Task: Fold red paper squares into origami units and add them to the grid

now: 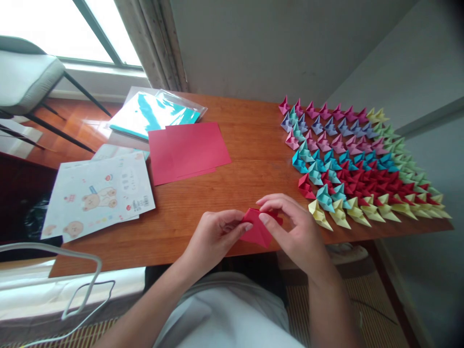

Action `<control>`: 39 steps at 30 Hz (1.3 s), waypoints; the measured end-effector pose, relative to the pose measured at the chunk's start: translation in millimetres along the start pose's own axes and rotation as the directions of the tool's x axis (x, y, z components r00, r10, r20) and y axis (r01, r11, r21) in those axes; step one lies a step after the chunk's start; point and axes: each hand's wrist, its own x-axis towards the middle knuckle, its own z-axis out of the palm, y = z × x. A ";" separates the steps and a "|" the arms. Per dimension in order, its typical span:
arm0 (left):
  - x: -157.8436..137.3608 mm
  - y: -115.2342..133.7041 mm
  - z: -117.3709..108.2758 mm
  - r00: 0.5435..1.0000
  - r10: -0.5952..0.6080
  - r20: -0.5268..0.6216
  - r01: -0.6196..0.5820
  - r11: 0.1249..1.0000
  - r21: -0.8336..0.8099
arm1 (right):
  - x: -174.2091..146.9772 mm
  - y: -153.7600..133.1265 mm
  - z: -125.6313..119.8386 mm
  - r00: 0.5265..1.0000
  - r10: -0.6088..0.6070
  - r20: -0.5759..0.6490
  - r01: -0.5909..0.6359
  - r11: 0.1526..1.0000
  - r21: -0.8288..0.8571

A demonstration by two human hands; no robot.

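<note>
Between my two hands is a partly folded piece of red paper (258, 231), held up just over the table's front edge. My left hand (221, 229) pinches its left side between thumb and fingers. On the other side, my right hand (288, 224) grips the upper right part, its thumb on the near face and the fingers curled behind. A pointed lower corner of the paper hangs between the hands. Flat red paper sheets (190, 150) lie overlapping beyond my left hand.
Rows of folded paper figures (348, 166) in several colours fill the table's right side. Plastic-wrapped blue paper (155, 113) and bear-printed packets (101, 195) lie at left. The wooden table (257, 169) stands by a wall; a chair (29, 77) and white cable (87, 282) are leftward.
</note>
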 end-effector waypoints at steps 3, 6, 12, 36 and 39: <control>-0.1 1.4 -0.4 0.999 0.034 0.010 -0.035 0.995 0.089 | 4.3 -0.9 0.1 0.998 -0.009 0.055 0.009 1.000 -0.010; -0.4 0.9 -0.4 0.999 0.051 0.013 -0.052 0.992 0.117 | 7.3 -1.4 0.8 0.996 0.001 0.087 -0.001 1.000 0.007; -1.1 -1.4 3.8 0.999 0.044 -0.016 -0.043 0.999 0.020 | 8.7 -0.6 5.8 0.998 -0.005 0.063 0.006 1.000 -0.014; 10.2 11.8 3.4 0.963 -0.201 -0.181 0.096 0.879 -0.466 | -0.9 19.7 26.3 0.905 0.420 0.067 -0.411 0.822 0.394; 9.6 10.5 3.3 0.963 -0.211 -0.170 0.117 0.889 -0.442 | -0.4 19.0 24.2 0.909 0.414 0.050 -0.402 0.837 0.373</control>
